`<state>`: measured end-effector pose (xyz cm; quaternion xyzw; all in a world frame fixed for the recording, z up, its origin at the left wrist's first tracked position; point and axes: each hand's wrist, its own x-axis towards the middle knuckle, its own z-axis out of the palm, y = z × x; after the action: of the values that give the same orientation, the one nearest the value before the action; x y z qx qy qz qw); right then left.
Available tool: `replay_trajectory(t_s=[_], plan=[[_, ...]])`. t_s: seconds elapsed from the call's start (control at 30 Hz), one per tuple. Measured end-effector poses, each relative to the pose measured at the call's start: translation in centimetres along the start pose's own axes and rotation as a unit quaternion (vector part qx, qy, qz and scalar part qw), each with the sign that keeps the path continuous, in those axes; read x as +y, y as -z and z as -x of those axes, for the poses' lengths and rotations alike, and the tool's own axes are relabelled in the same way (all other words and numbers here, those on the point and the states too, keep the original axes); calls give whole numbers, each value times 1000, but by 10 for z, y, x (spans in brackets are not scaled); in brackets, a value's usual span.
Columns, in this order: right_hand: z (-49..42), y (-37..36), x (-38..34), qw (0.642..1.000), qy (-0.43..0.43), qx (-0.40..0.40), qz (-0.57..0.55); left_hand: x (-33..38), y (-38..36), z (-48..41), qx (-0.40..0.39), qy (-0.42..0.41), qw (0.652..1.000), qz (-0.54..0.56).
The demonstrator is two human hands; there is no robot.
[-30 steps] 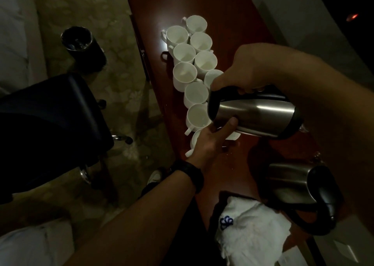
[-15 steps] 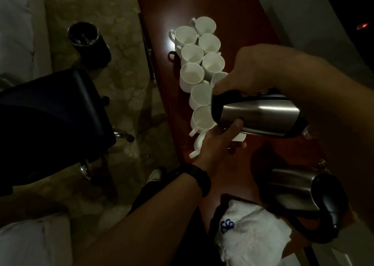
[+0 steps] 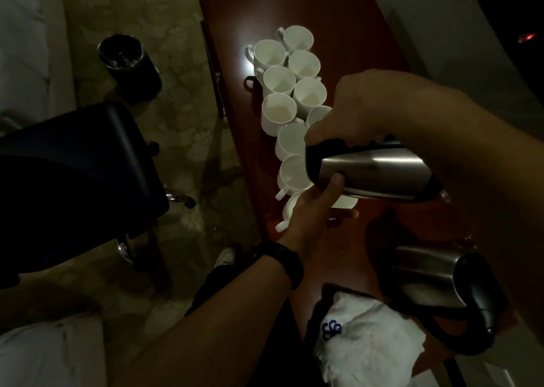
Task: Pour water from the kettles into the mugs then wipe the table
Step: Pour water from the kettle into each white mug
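The right hand had its fingers clamped round the black handle of the brushed stainless-steel kettle, knuckles up, with the kettle's body hanging directly below them. The kettle was tipped almost flat. Its long axis ran crosswise to the dark red wooden table, with the dark-rimmed mouth end out past the fingertips and the base back toward the wrist.

The left hand sat underneath, its thumb pressed up against the steel wall just behind the mouth. The other fingers curved round the nearest white ceramic mug, apparently cupping it; most of that mug was hidden by the palm, so how firm the hold was could not be judged. No stream of water could be made out in the dim light.

The pour seemed to turn on one relation: the kettle's mouth lay just above and beside the thumb, while the mug's opening lay under the left fingers, so the left hand was the nearer one for steadying it.

Beyond the right fingertips stood the double row of other white mugs, packed touching. Back toward the wrists stood a second steel kettle with a black handle, and just beside it a crumpled white towel with a blue emblem, untouched, so wiping looked some way off.
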<state>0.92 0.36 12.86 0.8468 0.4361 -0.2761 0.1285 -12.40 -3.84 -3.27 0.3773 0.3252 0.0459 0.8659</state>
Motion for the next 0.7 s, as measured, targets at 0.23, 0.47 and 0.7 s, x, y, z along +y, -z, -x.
replay_trajectory(t_s=[0.23, 0.47, 0.7], plan=[[0, 1, -2, 1000, 2, -8, 11, -5, -5, -4, 2, 22, 999, 41], [-3, -2, 3, 1000, -3, -3, 16, -13, -4, -7, -7, 10, 999, 36], [-4, -2, 5, 1000, -6, 2, 18, -13, -1, -5, -3, 1, 1000, 23]])
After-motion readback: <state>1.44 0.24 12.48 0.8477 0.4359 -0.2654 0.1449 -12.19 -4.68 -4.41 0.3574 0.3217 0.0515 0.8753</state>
